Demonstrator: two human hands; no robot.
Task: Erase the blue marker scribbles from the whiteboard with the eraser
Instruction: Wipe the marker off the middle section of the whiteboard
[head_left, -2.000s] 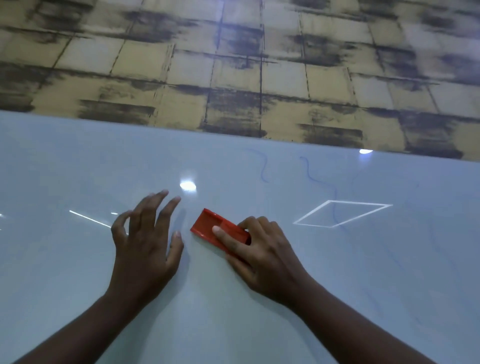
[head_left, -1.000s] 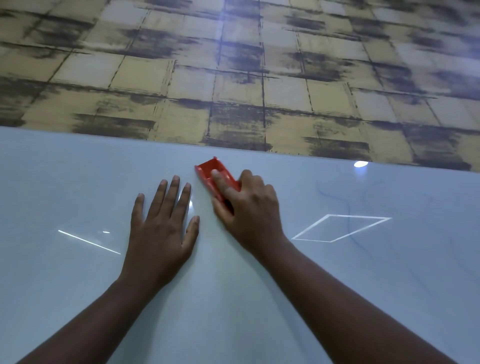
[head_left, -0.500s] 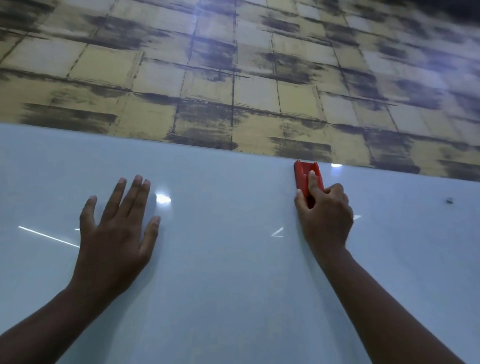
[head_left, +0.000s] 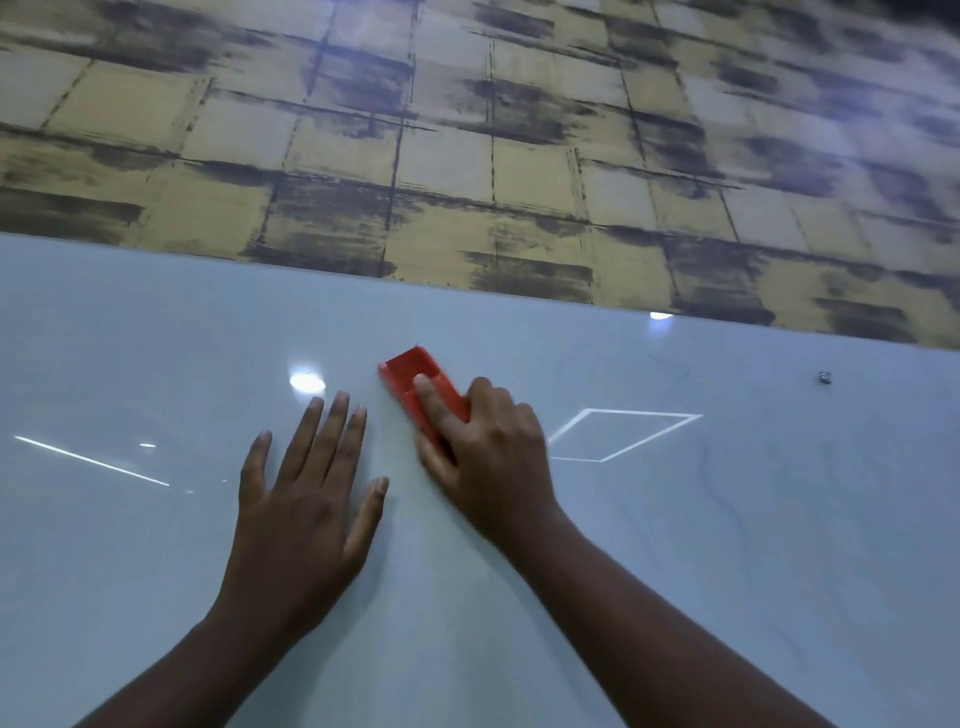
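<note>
Above and behind everything, a wall (head_left: 467, 130) of tan square tiles smeared with dark brushy streaks, filling the whole upper part of the head view, slightly hazy toward the upper right. Below it, edge to edge, a glossy pale whiteboard (head_left: 156, 571), tilted across the view with its top border running down toward the right. Bright on the gloss: a thin white slanted four-sided outline of reflected light (head_left: 644, 414) to the right of the hands, a long thin streak (head_left: 93, 461) at far left, a round glare spot (head_left: 307, 383) just above the left fingertips, another small glare (head_left: 660, 315) at the top border. Faint and thin on the right half, blue marker scribbles (head_left: 709, 467), wavy, hard to follow, trailing down past the outline; more very faint traces near the top right. Small dark speck or screw (head_left: 824, 377) far right near the border, too small to tell. Bare forearms reaching up from the lower edge. Left hand (head_left: 306, 493) laid flat on the board, palm down, fingers (head_left: 337, 421) straight and slightly fanned, thumb out toward the right. Right hand (head_left: 488, 447) just beside it, fingers curled over a red eraser (head_left: 415, 376), forefinger stretched along its top, thumb along its near side, slightly blurred. Eraser lying against the board near the middle, long axis slanting up to the left, upper end poking clear of the fingertips, lower end hidden under the hand
</note>
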